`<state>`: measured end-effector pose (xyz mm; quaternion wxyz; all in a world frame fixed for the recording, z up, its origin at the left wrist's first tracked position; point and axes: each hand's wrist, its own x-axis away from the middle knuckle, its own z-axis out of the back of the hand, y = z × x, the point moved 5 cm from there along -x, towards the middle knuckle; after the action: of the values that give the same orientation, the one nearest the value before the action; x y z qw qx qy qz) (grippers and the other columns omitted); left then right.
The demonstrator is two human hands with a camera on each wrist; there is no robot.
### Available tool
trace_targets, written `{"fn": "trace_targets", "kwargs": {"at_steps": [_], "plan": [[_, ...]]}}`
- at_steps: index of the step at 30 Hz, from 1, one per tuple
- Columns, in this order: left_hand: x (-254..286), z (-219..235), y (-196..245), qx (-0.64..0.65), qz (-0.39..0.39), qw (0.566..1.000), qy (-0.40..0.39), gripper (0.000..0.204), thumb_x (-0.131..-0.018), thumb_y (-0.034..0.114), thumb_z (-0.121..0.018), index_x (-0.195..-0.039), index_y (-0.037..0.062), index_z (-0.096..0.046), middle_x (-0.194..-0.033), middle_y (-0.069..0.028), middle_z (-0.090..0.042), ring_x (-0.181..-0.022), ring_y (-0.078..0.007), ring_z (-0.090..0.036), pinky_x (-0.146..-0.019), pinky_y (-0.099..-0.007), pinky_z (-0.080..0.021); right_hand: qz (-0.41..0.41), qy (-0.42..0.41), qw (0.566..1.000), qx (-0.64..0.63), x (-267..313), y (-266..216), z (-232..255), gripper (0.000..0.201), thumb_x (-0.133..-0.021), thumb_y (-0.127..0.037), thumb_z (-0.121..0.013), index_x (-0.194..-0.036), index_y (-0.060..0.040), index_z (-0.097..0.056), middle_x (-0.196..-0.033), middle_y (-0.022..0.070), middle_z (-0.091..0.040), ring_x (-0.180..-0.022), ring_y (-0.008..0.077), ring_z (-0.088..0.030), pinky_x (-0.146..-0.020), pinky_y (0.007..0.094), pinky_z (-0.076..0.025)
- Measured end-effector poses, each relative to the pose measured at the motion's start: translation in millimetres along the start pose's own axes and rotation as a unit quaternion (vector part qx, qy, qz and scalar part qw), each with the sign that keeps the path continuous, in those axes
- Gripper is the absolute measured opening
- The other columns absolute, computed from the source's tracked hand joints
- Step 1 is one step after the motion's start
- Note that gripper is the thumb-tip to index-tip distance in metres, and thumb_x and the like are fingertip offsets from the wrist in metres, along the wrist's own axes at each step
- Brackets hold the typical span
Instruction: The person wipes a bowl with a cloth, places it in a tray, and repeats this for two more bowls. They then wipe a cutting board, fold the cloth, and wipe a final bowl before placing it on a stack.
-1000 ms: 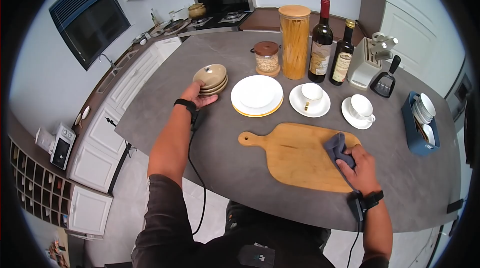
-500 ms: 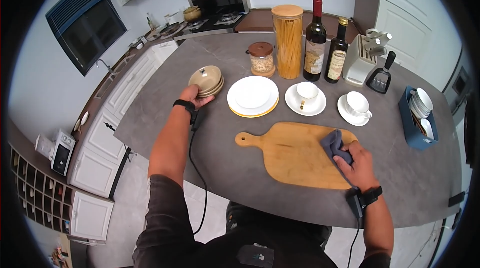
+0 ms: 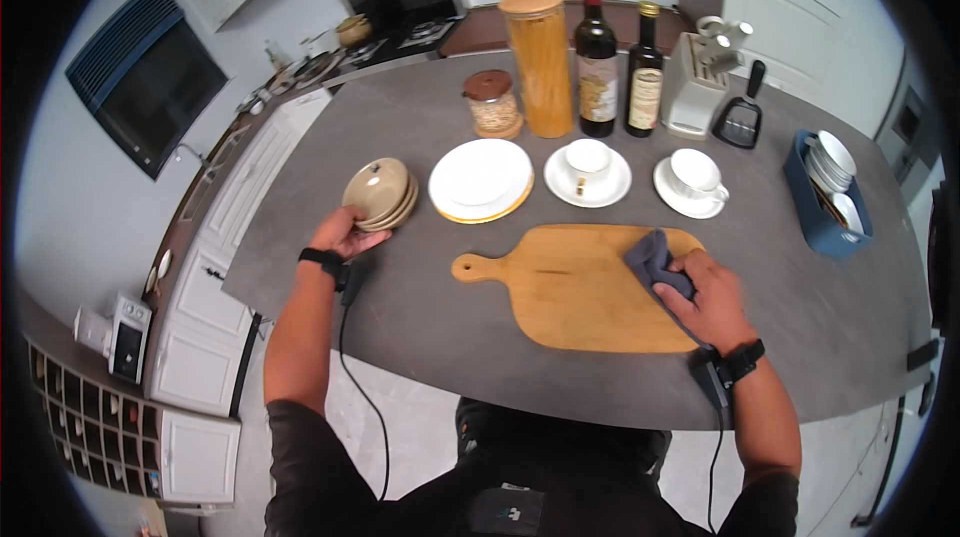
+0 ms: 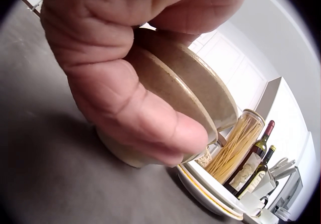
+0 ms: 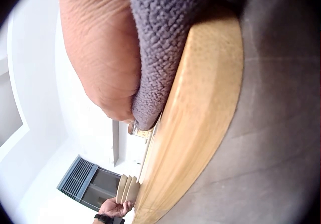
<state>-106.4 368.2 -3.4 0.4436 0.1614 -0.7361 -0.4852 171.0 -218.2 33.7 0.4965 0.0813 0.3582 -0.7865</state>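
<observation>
A small stack of beige bowls [image 3: 377, 189] is at the left of the table, tipped slightly, and my left hand [image 3: 342, 233] grips its near side. In the left wrist view, fingers [image 4: 145, 114] wrap the bowls from outside, and two bowl rims [image 4: 214, 81] show beyond them. My right hand [image 3: 710, 295] holds a bunched grey-purple cloth [image 3: 655, 262] on the right end of a wooden cutting board [image 3: 570, 292]. Close up in the right wrist view, the fluffy cloth [image 5: 159, 58] lies between the hand and the board [image 5: 200, 103].
White plates [image 3: 480, 177] are stacked right of the bowls. Two white cups [image 3: 587, 159] on saucers stand behind the board. Further back are jars [image 3: 540, 67], two bottles [image 3: 597, 67], a knife block [image 3: 695, 92] and a spatula [image 3: 741, 119]. A blue bin [image 3: 830, 217] of dishes sits far right.
My left hand has brought the stacked bowls nearer to me, to the left of the plates. The right hand stays on the cloth at the board's right end. The head view has shifted.
</observation>
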Motion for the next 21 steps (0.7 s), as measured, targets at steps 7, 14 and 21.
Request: {"fn": "trace_targets", "kwargs": {"at_steps": [7,14,21], "plan": [[-11,-11,0,-0.035,-0.018,0.999,-0.021,0.048,-0.103,0.013,-0.049,-0.147,-0.0080,-0.047,-0.130,-0.0273,-0.070,-0.109,-0.0431,-0.077,-0.094,-0.0527,-0.069,0.003,-0.003,1.000,0.003,1,2,4,0.034,-0.091,-0.032,-0.086,-0.105,-0.0042,-0.072,-0.100,0.0162,-0.073,-0.089,0.0412,-0.073,-0.078,0.0473,-0.059],[-8,-11,-3,-0.050,-0.045,0.996,-0.060,0.065,-0.110,0.045,-0.054,-0.149,-0.0068,-0.048,-0.126,-0.0261,-0.072,-0.098,-0.0367,-0.080,-0.080,-0.0463,-0.072,-0.138,0.012,0.968,-0.208,3,35,8,0.039,-0.098,-0.038,-0.083,-0.113,-0.0027,-0.075,-0.086,0.0033,-0.070,-0.079,0.0166,-0.069,-0.071,0.0354,-0.055],[68,-16,-42,-0.041,-0.038,0.998,-0.003,0.108,-0.095,0.082,-0.064,-0.144,-0.0129,-0.049,-0.114,-0.0183,-0.070,-0.091,-0.0317,-0.080,-0.073,-0.0412,-0.071,-0.417,0.137,0.853,-0.282,-11,155,35,0.031,-0.104,-0.027,-0.075,-0.107,0.0037,-0.075,-0.087,0.0063,-0.073,-0.064,0.0110,-0.067,-0.053,0.0258,-0.052]]}}
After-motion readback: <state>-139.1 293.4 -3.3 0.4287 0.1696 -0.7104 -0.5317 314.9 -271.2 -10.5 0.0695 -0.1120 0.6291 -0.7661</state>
